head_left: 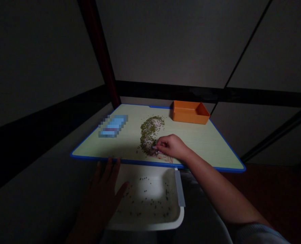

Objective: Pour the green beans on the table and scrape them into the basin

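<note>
A loose pile of small green and brown seed-like bits [148,131] lies on the pale tabletop [198,142] with a blue rim. At the pile's near end, my right hand [172,146] is closed, thumb and fingertips pinched together low over the bits. Whatever sits between those fingertips is too small to make out. My left hand [106,188] is in shadow below the table's front edge, its fingers spread over the left side of a white plastic bin [146,226]. Dark small bits are scattered across the bin's floor.
An orange open box [191,117] stands at the table's back right. Toward the left lies a blurred-out light blue rectangular object [114,126]. Dark wall panels and a dark red post [99,51] rise behind the table. The surroundings are dim.
</note>
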`<state>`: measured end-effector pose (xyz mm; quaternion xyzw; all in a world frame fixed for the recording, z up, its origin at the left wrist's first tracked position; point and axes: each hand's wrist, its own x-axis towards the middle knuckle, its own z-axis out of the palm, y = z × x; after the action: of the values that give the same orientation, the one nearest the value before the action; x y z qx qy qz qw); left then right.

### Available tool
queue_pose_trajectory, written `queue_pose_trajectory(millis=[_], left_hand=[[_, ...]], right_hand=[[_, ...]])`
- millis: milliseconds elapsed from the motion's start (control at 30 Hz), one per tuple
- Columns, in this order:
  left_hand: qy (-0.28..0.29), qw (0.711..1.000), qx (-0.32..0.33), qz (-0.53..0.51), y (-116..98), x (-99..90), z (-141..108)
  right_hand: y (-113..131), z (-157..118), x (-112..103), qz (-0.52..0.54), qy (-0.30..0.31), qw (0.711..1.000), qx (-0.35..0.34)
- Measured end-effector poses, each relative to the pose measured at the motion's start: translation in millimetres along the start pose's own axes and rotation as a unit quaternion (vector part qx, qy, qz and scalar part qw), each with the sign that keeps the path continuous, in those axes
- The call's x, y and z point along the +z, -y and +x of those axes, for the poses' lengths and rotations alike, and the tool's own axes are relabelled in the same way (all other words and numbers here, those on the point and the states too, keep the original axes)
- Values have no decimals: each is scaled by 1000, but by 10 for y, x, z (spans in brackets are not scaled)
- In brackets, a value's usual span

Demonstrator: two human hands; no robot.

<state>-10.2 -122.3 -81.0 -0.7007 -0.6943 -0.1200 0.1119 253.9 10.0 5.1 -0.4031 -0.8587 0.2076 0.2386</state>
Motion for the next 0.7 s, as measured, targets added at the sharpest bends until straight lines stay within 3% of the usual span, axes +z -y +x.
queue_pose_trajectory(millis=[700], left_hand=[[-16, 1000, -9, -13, -5, -17, -27]], right_hand=[[-12, 36, 75, 29, 0, 1000, -3]])
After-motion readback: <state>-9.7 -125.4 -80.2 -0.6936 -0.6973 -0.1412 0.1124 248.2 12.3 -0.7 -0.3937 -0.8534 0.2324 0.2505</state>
